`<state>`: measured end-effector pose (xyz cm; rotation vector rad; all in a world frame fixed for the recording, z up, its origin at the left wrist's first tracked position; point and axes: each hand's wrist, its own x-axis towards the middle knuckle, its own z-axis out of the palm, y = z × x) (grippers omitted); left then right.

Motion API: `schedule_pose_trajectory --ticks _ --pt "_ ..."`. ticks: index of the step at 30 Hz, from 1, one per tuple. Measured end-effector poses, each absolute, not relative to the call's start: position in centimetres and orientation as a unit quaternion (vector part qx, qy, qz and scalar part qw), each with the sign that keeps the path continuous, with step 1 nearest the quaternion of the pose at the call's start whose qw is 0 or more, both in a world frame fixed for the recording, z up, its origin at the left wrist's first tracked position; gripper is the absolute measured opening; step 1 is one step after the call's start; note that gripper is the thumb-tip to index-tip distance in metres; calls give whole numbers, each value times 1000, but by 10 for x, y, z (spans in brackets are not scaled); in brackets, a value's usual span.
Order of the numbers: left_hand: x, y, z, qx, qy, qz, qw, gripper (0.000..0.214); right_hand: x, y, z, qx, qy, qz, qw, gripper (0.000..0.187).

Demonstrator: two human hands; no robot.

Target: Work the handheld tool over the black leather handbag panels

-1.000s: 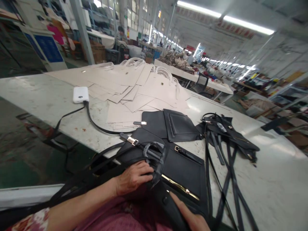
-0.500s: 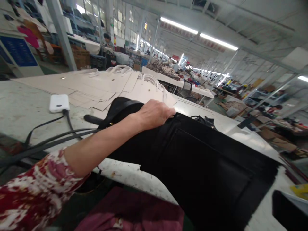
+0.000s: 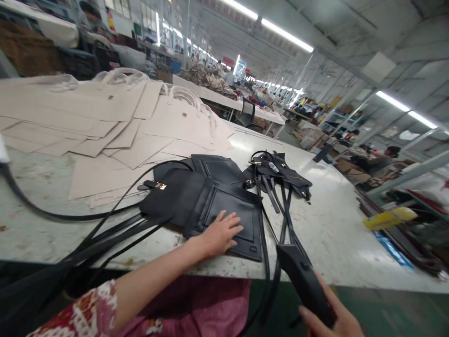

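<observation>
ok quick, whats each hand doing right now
Left hand: open, palm flat on the black bag.
Right hand: closed around a black strap piece, below the table edge.

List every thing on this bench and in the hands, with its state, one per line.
left hand: open, palm flat on black bag
black bag: lying flat, clasp shut
right hand: gripping black strap piece
black strap piece: held off the table edge
strap bundle: loose, tangled
beige panels: stacked flat, overlapping
</observation>
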<state>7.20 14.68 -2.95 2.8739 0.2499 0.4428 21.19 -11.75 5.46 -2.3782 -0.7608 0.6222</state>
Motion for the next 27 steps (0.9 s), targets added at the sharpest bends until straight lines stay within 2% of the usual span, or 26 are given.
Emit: schedule_pose_trajectory --ticks 4,8,13,19,24,27 --pt "76 119 -58 980 80 125 134 51 211 -104 30 -809 -289 394 327 80" --pt "72 121 -57 981 67 118 138 47 214 -74 22 -768 -259 476 342 78" --pt "70 124 -57 981 62 117 144 43 230 -39 33 -775 -290 456 328 65" --pt "70 125 -58 977 60 123 164 36 244 -45 42 -764 -253 533 259 72" --pt "69 125 -56 977 60 125 162 34 245 -14 30 -770 -320 459 305 59" --pt "69 125 -57 977 63 125 158 33 251 0 24 -793 -326 396 330 64"
